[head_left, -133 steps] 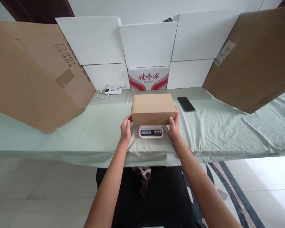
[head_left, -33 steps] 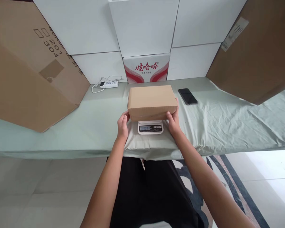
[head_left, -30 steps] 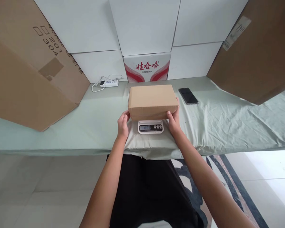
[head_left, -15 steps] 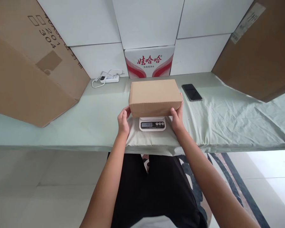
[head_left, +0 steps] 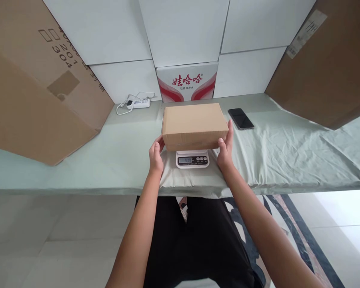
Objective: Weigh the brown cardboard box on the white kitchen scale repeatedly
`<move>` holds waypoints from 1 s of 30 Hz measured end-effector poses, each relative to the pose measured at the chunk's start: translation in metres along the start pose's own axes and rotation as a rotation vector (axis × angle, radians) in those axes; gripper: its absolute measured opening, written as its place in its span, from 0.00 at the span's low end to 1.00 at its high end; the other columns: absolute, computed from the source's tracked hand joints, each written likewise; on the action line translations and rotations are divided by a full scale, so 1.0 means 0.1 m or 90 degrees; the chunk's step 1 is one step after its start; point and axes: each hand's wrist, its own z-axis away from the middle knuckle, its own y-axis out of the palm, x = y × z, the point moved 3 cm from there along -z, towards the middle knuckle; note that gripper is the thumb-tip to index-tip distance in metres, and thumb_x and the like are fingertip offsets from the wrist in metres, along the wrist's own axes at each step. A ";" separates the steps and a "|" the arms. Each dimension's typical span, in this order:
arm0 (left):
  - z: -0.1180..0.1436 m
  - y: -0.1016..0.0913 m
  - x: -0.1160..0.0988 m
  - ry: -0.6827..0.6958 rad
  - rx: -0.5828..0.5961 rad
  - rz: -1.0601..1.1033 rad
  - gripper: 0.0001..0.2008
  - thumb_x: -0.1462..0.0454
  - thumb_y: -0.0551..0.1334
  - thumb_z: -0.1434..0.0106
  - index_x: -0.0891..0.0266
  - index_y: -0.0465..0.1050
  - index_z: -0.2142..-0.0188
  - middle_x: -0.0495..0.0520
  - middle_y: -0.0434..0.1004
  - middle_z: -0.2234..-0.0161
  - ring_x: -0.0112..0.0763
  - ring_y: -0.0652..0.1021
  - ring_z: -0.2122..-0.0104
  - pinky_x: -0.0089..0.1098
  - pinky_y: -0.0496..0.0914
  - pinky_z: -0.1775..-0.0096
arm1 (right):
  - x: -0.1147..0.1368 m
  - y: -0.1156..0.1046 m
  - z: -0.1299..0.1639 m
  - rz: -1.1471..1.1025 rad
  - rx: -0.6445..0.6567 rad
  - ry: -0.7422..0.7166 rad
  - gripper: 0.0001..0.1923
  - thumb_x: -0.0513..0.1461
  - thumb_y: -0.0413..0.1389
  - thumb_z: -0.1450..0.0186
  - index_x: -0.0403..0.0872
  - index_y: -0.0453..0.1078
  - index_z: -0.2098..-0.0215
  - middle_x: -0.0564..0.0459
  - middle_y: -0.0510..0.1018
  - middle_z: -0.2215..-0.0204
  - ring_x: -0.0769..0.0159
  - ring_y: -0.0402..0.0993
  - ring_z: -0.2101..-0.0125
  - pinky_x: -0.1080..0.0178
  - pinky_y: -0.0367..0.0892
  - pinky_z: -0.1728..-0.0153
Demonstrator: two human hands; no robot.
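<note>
Centre frame, our carton (head_left: 195,120) sits over the scale (head_left: 193,165). Left hand (head_left: 156,156) is half-curled at its left side, hold unclear; right hand (head_left: 225,152) cups its right corner. We should keep it level, no downward push

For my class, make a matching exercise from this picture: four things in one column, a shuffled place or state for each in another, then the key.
1. small box
2. scale
3. phone
4. corded device

A. white, at back left of the cloth
B. left hand at one end, right hand at the other
C. black, right of the small box
D. partly hidden by the small box

Pairs: 1-B, 2-D, 3-C, 4-A
</note>
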 end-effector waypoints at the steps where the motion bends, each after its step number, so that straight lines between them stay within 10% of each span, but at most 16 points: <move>1: 0.00 0.00 0.00 0.001 0.002 -0.003 0.40 0.29 0.63 0.32 0.59 0.88 0.44 0.68 0.90 0.39 0.56 0.86 0.35 0.51 0.79 0.33 | -0.01 0.00 -0.01 0.001 -0.008 -0.004 0.56 0.72 0.56 0.31 0.62 0.48 0.14 0.48 0.54 0.13 0.38 0.46 0.12 0.27 0.44 0.14; 30: 0.00 -0.04 0.02 0.026 0.005 -0.033 0.40 0.29 0.60 0.29 0.58 0.88 0.43 0.67 0.90 0.39 0.54 0.87 0.35 0.50 0.80 0.33 | 0.13 0.00 -0.02 0.010 -0.018 -0.001 0.53 0.74 0.51 0.29 0.60 0.55 0.15 0.47 0.60 0.15 0.39 0.47 0.12 0.30 0.46 0.13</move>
